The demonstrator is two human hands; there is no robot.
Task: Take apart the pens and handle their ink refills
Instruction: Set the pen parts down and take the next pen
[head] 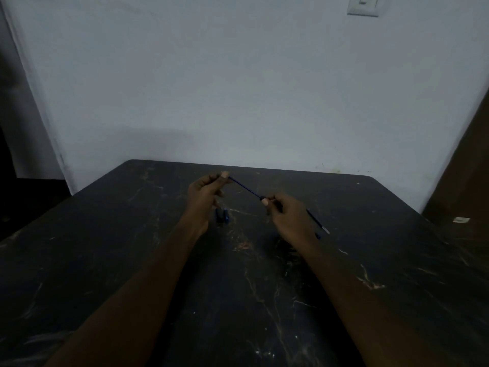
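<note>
A thin blue ink refill (244,187) is stretched between both hands above the dark table (132,260). My left hand (205,192) pinches its far end at the fingertips. My right hand (287,211) pinches its near end. Behind my right hand a blue pen or refill (317,221) with a silver tip lies on the table, partly hidden by the hand. Small dark blue pen parts (222,215) lie on the table just below my left hand.
The table's far edge meets a pale wall (238,88). A wall switch plate (363,5) is at the top right. A brown surface with a small white tag (461,220) stands at the right. Darkness fills the left side.
</note>
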